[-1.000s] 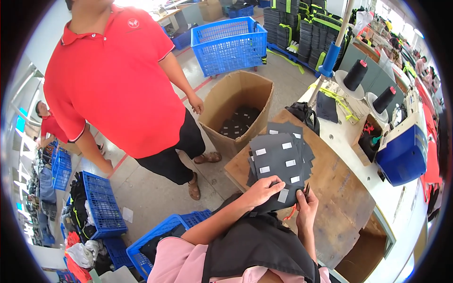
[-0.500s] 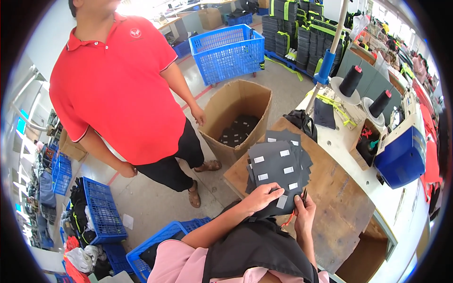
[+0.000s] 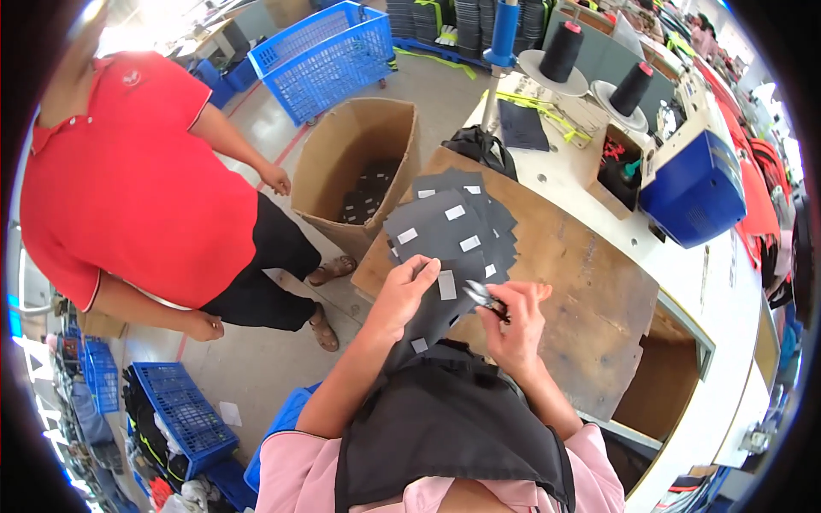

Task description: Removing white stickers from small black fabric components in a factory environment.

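My left hand [image 3: 405,295] pinches the edge of a black fabric piece [image 3: 434,315] between thumb and fingers. The piece carries white rectangular patches and slopes down toward my apron. In my right hand [image 3: 516,323] is a pair of thread snips [image 3: 480,294], their metal blades pointing left beside the white patch [image 3: 447,285] near my left thumb. Something orange shows at the right hand's outer side. Just beyond both hands lies a fanned stack of similar black pieces [image 3: 438,224] with white patches, on a wooden board.
The wooden board [image 3: 564,282] adjoins a white sewing table [image 3: 560,184] with black thread cones [image 3: 562,56] and a blue-and-white machine [image 3: 697,188]. Left of the board stands a cardboard box [image 3: 325,154] with black pieces inside. A person in a red shirt [image 3: 141,188] stands at left, near blue crates [image 3: 184,410].
The view has shifted, moving the surroundings left and up. My right hand has brought the snips up with their blades toward the piece. My left hand now grips the piece's left edge.
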The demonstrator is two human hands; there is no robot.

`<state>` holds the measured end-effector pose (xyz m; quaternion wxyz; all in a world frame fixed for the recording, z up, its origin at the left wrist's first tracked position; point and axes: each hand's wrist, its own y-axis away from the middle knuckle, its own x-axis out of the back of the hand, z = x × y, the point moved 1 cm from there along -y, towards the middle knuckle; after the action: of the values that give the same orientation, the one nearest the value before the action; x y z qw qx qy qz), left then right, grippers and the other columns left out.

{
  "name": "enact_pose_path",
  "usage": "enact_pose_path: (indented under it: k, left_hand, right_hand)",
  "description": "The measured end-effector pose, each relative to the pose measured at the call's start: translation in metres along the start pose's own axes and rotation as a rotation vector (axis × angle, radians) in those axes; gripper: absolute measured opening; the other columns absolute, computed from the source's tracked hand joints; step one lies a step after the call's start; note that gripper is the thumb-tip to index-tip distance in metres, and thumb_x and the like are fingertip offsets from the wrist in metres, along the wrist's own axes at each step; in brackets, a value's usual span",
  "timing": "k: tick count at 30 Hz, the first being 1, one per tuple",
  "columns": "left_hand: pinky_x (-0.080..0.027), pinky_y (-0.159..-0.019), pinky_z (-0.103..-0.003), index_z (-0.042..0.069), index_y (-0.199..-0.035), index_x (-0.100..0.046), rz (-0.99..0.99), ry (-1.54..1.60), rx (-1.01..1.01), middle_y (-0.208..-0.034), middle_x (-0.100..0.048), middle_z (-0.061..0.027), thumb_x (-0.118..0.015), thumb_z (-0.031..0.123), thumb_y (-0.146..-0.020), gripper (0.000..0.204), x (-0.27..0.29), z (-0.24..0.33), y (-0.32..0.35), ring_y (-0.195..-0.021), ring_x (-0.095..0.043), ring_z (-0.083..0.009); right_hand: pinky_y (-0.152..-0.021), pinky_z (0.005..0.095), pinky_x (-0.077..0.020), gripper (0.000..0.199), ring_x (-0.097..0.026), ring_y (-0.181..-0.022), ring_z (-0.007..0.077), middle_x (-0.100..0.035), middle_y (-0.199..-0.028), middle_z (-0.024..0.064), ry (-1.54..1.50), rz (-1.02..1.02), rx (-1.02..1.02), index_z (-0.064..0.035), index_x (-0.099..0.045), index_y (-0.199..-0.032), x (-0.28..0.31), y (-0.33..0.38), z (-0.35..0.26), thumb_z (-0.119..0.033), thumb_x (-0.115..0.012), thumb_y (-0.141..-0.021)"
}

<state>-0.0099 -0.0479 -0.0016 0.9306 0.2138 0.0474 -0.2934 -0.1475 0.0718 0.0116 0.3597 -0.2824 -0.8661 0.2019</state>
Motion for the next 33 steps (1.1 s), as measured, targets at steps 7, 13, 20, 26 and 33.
enact_pose_path:
  k: [7, 13, 20, 26, 33]
  left_hand:
    - [-0.038, -0.074, -0.019, 0.007, -0.091, -0.055, -0.068, 0.041, 0.021, -0.086, -0.054, 0.0047, -0.055, 0.027, -0.089, 0.02, -0.008, -0.004, 0.001, -0.082, -0.047, -0.002]
    - [-0.033, -0.068, -0.018, 0.005, -0.087, -0.055, -0.064, 0.014, 0.032, -0.081, -0.051, 0.0052, -0.054, 0.029, -0.09, 0.024, -0.007, -0.006, 0.003, -0.076, -0.042, -0.0019]
    - [-0.038, -0.075, -0.02, 0.004, -0.093, -0.059, -0.248, -0.162, 0.009, -0.087, -0.056, 0.0023, -0.054, 0.026, -0.09, 0.023, 0.0, 0.008, -0.005, -0.084, -0.047, -0.0041]
    - [-0.034, -0.095, -0.035, 0.007, -0.137, -0.029, -0.132, 0.032, -0.115, -0.133, -0.041, -0.0096, -0.033, 0.064, -0.085, 0.077, 0.061, -0.017, -0.013, -0.117, -0.045, -0.0226]
    - [-0.035, -0.094, -0.032, 0.0, -0.13, -0.039, -0.322, -0.18, 0.062, -0.125, -0.051, -0.0114, -0.047, 0.054, -0.085, 0.07, 0.036, -0.017, -0.027, -0.115, -0.047, -0.0193]
  right_hand:
    - [-0.052, 0.0308, -0.0411, 0.032, -0.054, -0.064, 0.0215, -0.052, -0.079, 0.0037, 0.135, -0.064, 0.11, -0.0096, -0.06, -0.094, -0.009, -0.005, 0.01, -0.008, -0.071, -0.064]
    - [-0.052, 0.028, -0.0417, 0.032, -0.053, -0.062, 0.0214, -0.052, -0.077, 0.0053, 0.051, -0.065, 0.009, -0.0084, -0.059, -0.096, -0.008, -0.004, 0.011, -0.008, -0.071, -0.067]
    - [-0.058, 0.0263, -0.0364, 0.02, -0.044, -0.064, 0.011, -0.044, -0.072, 0.0017, -0.322, -0.471, -0.368, -0.0026, -0.058, -0.082, 0.002, -0.04, 0.028, -0.012, -0.07, -0.069]
    - [-0.06, 0.0211, -0.0309, 0.018, -0.04, -0.065, 0.0061, -0.041, -0.072, -0.0044, -0.979, -0.238, -0.647, -0.0048, -0.055, -0.07, 0.014, -0.036, 0.047, -0.007, -0.073, -0.067]
    - [-0.047, 0.0208, -0.0364, 0.021, -0.045, -0.064, 0.0068, -0.041, -0.071, -0.0039, -0.972, -0.534, -0.464, -0.0051, -0.056, -0.068, 0.021, -0.039, 0.053, -0.009, -0.077, -0.063]
